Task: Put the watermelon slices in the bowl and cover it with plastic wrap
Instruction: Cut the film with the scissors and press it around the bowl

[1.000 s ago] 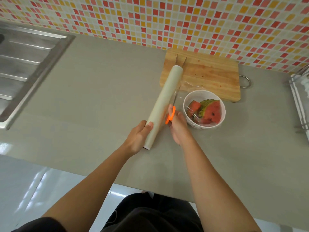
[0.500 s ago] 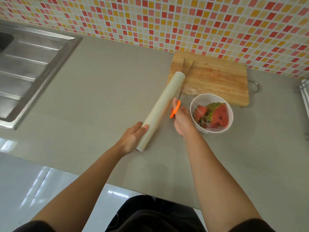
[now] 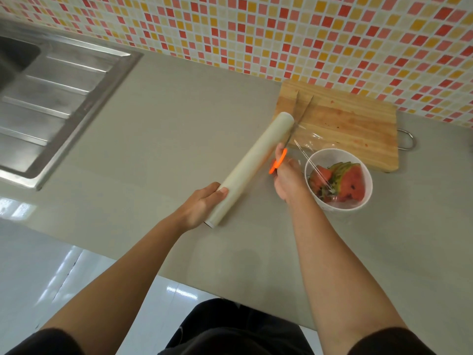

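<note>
Head view, entries as I read them from my end

Hard to read: right hand is blurred. Its fingers pass through the orange loops of the scissors and grip them, though which fingers I cannot tell. The blades are spread in a V, with the tips over the left part of the cutting board.

Plastic wrap sheet: clear, seen only by creases and glints. It is stretched from the roll of plastic wrap across to the bowl. I cannot trace its edges.

Left hand: curled round the near end of the roll, thumb on top. The roll lies slantwise on the counter.

Watermelon slices: in the white bowl, which stands on the counter at the board's near edge. Touching or not, I cannot tell. Film lies over part of them.

Cut off: the sink runs out of frame at left.

Edges and room: the tiled wall stands right behind the board. A broad stretch of counter lies between sink and roll, and more lies right of the bowl. The counter's front edge passes under both forearms
</note>
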The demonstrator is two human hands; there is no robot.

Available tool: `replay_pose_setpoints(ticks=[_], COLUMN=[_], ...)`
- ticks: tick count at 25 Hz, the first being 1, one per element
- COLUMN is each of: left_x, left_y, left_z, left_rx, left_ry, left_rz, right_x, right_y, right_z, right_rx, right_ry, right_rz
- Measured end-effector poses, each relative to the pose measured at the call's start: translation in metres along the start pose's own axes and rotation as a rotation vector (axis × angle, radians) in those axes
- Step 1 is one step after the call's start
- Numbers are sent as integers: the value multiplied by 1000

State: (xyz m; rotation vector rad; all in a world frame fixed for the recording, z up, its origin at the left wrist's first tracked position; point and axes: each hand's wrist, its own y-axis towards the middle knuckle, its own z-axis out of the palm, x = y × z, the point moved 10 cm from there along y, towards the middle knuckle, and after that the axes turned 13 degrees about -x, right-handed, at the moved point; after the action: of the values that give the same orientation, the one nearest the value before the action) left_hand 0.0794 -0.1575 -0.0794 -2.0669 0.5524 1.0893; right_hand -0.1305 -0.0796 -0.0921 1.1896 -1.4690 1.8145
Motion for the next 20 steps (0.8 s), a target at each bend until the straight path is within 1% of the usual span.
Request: replay_pose_setpoints(ticks=[3, 8, 11, 14, 18, 20], left_x=[3, 3, 1, -4, -10, -11], left_y=[1, 5, 10, 13, 14, 12], left_z=[-5, -15, -17, -19, -23, -23], left_rx=[3, -12, -18, -24, -27, -29], left_ry=[10, -1, -21, -34, -29, -36], left_rz=[-2, 10, 5, 8, 14, 12], right_x=[-4, -4, -31, -46, -24, -14], right_y=[-2, -6, -26, -40, -33, -22], right_z=[3, 2, 8, 8, 14, 16], right_rx=[-8, -47, 0, 42, 87, 69], right_ry=[23, -41, 59, 156, 134, 126], right_rz=[37, -2, 129, 180, 172, 173])
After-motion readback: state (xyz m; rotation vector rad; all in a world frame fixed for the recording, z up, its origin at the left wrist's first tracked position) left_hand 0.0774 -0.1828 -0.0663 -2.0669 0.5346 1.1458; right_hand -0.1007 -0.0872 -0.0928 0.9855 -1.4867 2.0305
